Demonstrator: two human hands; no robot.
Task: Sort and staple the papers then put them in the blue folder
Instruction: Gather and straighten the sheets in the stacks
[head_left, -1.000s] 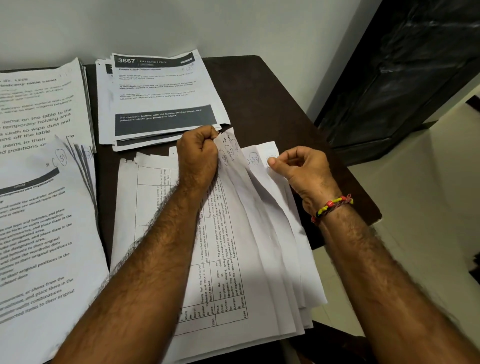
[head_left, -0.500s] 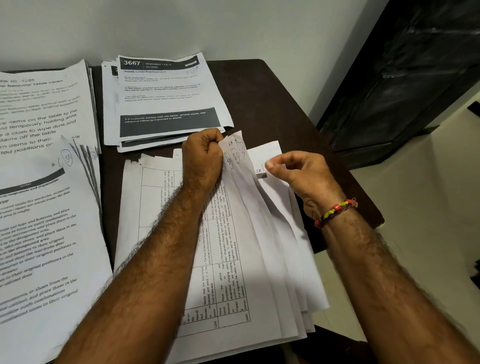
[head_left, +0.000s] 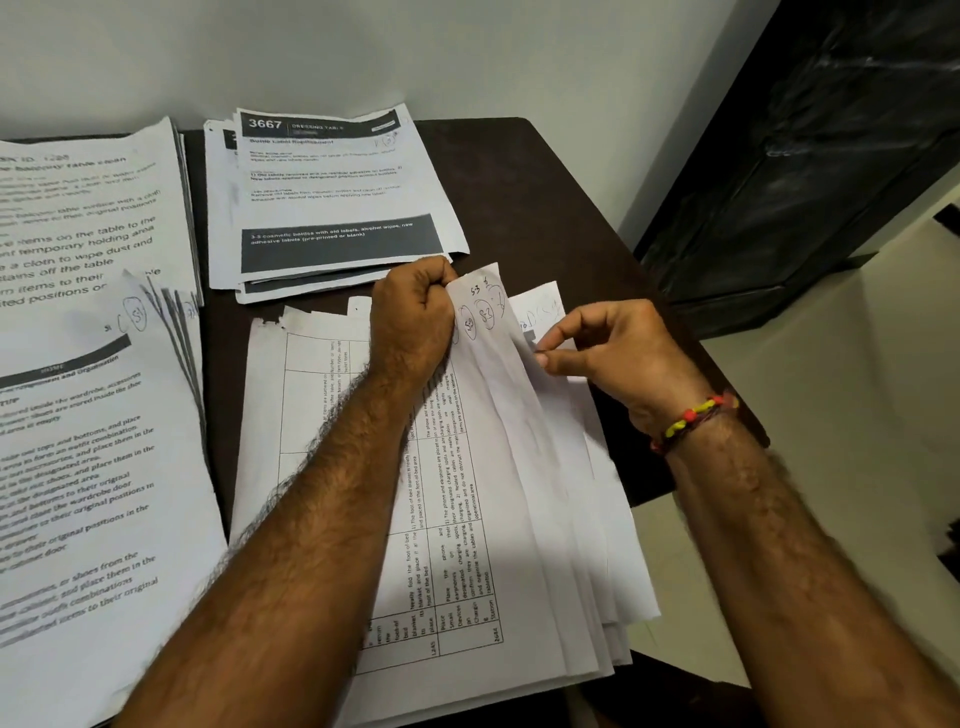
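Observation:
A fanned stack of printed papers (head_left: 467, 545) lies in the middle of the dark table (head_left: 545, 208), its upper sheets lifted at the far corner. My left hand (head_left: 413, 317) grips those lifted sheets in a fist; handwritten circled numbers show on their corners. My right hand (head_left: 608, 348) pinches the corner of a lower sheet (head_left: 543, 317) between thumb and forefinger, just right of the left hand. No stapler or blue folder is in view.
A pile headed "3667" (head_left: 332, 192) lies at the back of the table. Two more piles lie at the left: one far (head_left: 88, 218), one near (head_left: 88, 493). The table's right edge drops to a light floor; a dark cabinet (head_left: 810, 156) stands at the right.
My right hand has drawn a lower sheet's corner further out to the right, showing more handwriting on it. My left hand keeps its grip on the lifted sheets.

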